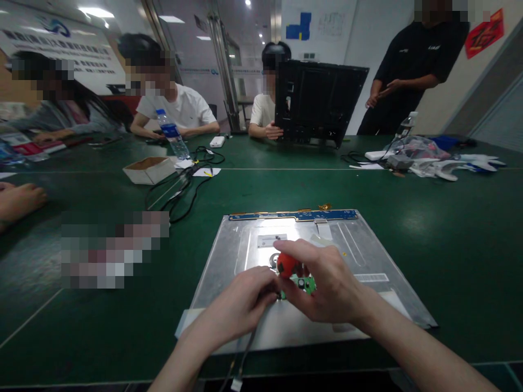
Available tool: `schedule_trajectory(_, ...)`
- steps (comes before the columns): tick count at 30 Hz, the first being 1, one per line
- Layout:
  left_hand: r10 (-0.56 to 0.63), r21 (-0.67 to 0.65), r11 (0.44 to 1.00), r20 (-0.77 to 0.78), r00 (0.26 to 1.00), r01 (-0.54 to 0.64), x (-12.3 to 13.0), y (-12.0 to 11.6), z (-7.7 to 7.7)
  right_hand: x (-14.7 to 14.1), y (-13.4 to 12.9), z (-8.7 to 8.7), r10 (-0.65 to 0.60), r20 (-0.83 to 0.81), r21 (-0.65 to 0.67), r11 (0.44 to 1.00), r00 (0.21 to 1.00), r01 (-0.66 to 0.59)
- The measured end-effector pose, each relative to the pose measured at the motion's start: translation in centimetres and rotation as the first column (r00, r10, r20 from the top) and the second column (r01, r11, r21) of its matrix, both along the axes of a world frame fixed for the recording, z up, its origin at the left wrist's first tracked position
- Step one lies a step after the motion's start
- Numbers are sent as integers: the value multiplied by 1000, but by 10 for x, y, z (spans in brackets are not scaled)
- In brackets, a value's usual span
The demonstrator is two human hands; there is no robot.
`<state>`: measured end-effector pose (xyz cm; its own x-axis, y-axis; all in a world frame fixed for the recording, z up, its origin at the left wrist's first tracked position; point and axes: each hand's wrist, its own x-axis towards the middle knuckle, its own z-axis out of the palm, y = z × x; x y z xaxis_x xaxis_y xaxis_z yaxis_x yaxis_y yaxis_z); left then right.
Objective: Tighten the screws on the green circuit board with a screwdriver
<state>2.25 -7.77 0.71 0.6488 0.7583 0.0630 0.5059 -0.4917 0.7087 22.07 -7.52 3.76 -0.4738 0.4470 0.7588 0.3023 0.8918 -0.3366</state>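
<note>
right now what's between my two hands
In the head view, a round red handle held by the right hand, and part of a green circuit board just below it, show between that hand and the left hand.

Round orange-red handle [288,262], dark-patched — just by a green circuit board [309,285] atop a flat silver panel [223,261]

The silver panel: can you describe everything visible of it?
The silver panel looks like metal, with pressed ridges and a pale label. It lies flat on the green table, a blue circuit strip along its far edge. The left hand, right hand and a green board partly hide its middle; whether the hands touch it is unclear.
</note>
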Motion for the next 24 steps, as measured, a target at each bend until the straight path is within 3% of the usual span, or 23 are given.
schedule_trajectory(16,-2,1,1000,-36,999,2,-2,0,-4,2,1,1,4,-51,-86,996,999,-8)
schedule_trajectory(24,-5,0,1000,-23,1000,5,0,0,0,1,4,2,-62,-19,29,998,998,63)
